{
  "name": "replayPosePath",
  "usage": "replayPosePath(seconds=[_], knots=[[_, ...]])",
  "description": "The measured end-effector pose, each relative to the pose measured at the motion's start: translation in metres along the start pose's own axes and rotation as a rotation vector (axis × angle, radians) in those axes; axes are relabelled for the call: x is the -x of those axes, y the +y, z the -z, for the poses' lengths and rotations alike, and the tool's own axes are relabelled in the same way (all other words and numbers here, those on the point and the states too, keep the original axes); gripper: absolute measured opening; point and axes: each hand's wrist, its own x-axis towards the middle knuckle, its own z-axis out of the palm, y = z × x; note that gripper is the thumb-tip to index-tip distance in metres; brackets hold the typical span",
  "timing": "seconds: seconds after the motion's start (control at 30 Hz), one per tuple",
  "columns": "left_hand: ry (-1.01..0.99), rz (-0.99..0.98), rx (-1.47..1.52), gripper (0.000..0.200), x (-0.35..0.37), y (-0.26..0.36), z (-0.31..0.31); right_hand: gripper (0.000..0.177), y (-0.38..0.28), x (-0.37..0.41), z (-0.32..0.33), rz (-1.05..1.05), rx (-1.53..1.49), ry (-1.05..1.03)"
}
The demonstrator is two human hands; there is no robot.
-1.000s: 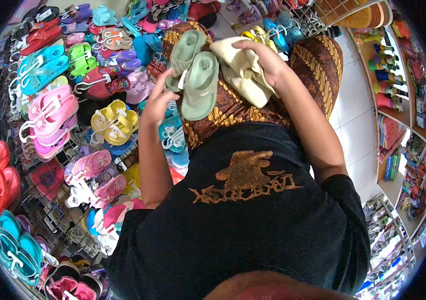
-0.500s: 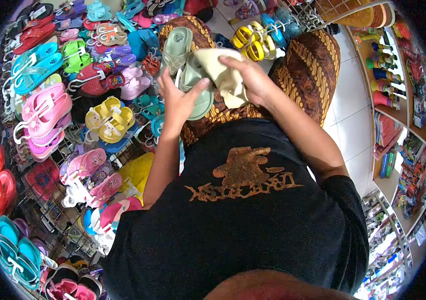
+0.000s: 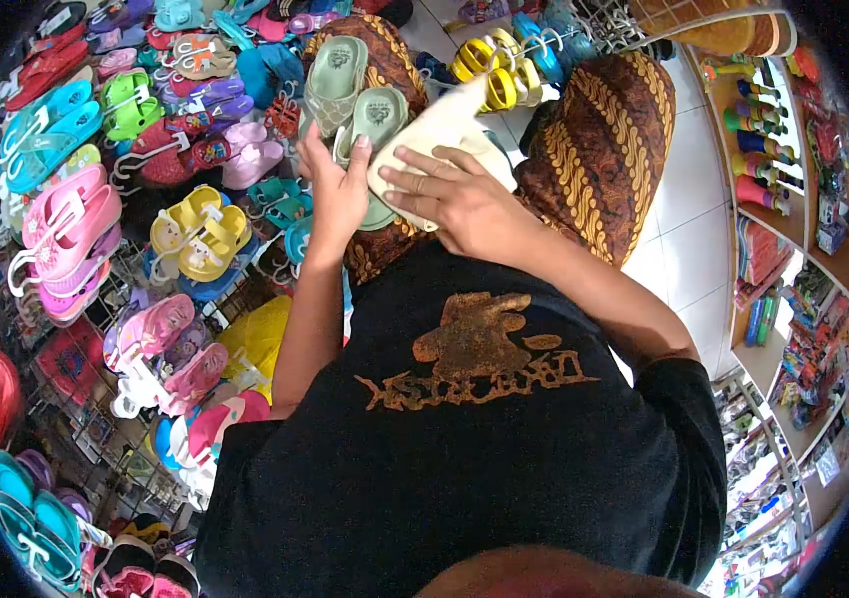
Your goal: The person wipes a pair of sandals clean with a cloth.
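Note:
A pair of pale green sandals [image 3: 337, 75] rests over my lap, on brown patterned cloth [image 3: 604, 149]. My left hand [image 3: 337, 184] grips them at their left side, the thumb over one strap. A cream cloth [image 3: 444, 130] lies across the right part of the sandals. My right hand [image 3: 449, 194] presses flat on this cloth with its fingers spread. Part of the lower sandal is hidden beneath the cloth and my right hand.
Racks of colourful sandals [image 3: 70, 224] fill the left side. Yellow sandals [image 3: 484, 70] hang beyond my lap. White floor tiles [image 3: 688, 249] run along the right, beside shelves [image 3: 778, 214] of small goods.
My right hand has moved down and left, going from pinching the bunched cloth to lying spread on it. The cloth is more spread out, and the sandals have shifted slightly up and left.

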Motion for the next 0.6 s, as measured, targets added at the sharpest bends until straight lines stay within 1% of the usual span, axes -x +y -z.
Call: replayPosePath(seconds=[0.1, 0.13, 0.2, 0.27, 0.3, 0.33, 0.4, 0.5, 0.53, 0.57, 0.6], knots=[[-0.002, 0.007, 0.011, 0.073, -0.001, 0.001, -0.002, 0.059, 0.012, 0.003, 0.009, 0.049, -0.355, -0.093], [0.005, 0.020, 0.043, 0.072, -0.001, 0.001, -0.002, 0.053, 0.011, 0.006, 0.010, 0.020, -0.579, -0.112], [-0.002, 0.054, 0.153, 0.070, 0.000, -0.002, -0.001, 0.052, 0.010, 0.008, 0.028, -0.029, -0.658, -0.147], [-0.014, 0.094, 0.311, 0.067, -0.001, -0.007, -0.002, 0.042, 0.013, 0.000, 0.059, -0.248, -0.785, -0.047], [-0.020, 0.087, 0.342, 0.065, -0.001, -0.006, 0.000, 0.042, 0.024, -0.003, 0.068, -0.273, -0.749, 0.039], [-0.026, 0.080, 0.373, 0.063, -0.001, -0.004, 0.001, 0.044, 0.023, -0.011, 0.094, -0.455, -0.781, -0.007], [-0.037, 0.080, 0.406, 0.061, -0.001, 0.000, 0.003, 0.047, 0.043, -0.020, 0.094, -0.402, -0.734, 0.119], [-0.046, 0.087, 0.415, 0.058, -0.002, 0.001, 0.000, 0.051, 0.059, -0.036, 0.055, -0.220, -0.459, 0.244], [-0.045, 0.079, 0.424, 0.059, -0.002, 0.000, -0.001, 0.053, 0.059, -0.037, 0.045, -0.188, -0.405, 0.184], [-0.044, 0.072, 0.432, 0.059, -0.003, -0.002, -0.001, 0.052, 0.057, -0.035, 0.039, -0.216, -0.405, 0.119], [-0.039, 0.072, 0.374, 0.059, -0.002, -0.003, -0.001, 0.052, 0.052, -0.032, 0.036, -0.244, -0.406, 0.051]])
